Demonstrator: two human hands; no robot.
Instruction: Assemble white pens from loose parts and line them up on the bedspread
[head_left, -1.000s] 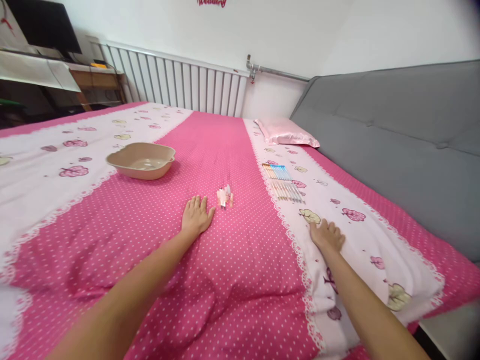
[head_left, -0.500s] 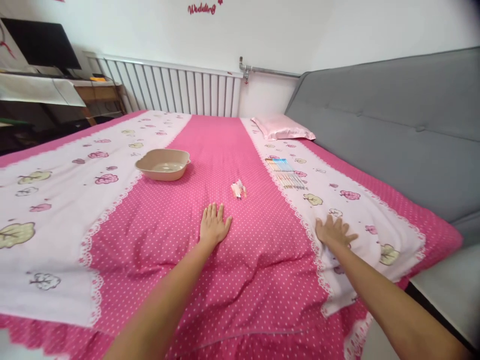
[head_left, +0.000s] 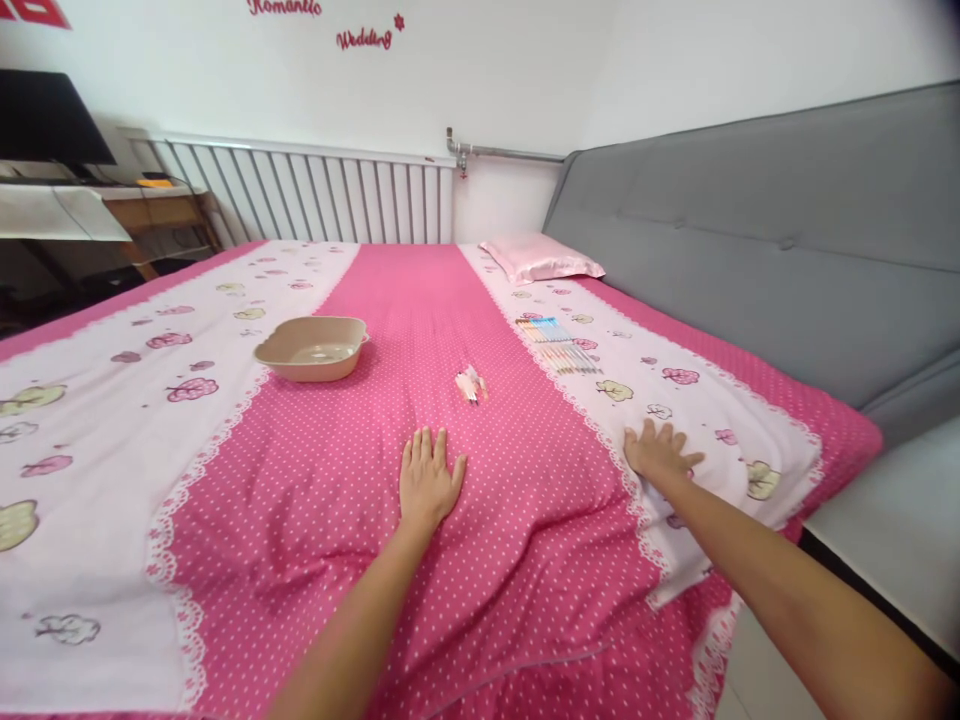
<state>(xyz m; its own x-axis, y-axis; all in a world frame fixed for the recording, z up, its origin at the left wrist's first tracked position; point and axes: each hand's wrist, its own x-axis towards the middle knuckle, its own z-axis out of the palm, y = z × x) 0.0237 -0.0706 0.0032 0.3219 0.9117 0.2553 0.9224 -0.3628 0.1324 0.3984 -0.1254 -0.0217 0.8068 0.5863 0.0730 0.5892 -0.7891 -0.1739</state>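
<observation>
My left hand point(head_left: 430, 480) lies palm down on the pink dotted part of the bedspread point(head_left: 300, 480), fingers stretched out and nothing in it. On the white printed strip, my right hand point(head_left: 660, 452) rests flat with its fingers spread, also holding nothing. A small cluster of pale pen-like sticks point(head_left: 471, 384) lies beyond my left hand, too small to make out fully. Past my right hand, several coloured pens point(head_left: 559, 345) are laid side by side in two rows. A beige plastic basin point(head_left: 312, 350) stands on the bed to the left.
A pink pillow point(head_left: 538, 258) lies at the far right against the grey headboard point(head_left: 750, 190). Behind the bed are a white radiator point(head_left: 315, 195) and a pipe point(head_left: 510, 153). A desk point(head_left: 154, 208) with a black monitor point(head_left: 49, 118) stands at the far left.
The camera view has shifted a little up and to the left, showing more wall lettering. Both hands stay flat on the bedspread, and the objects lie where they were.
</observation>
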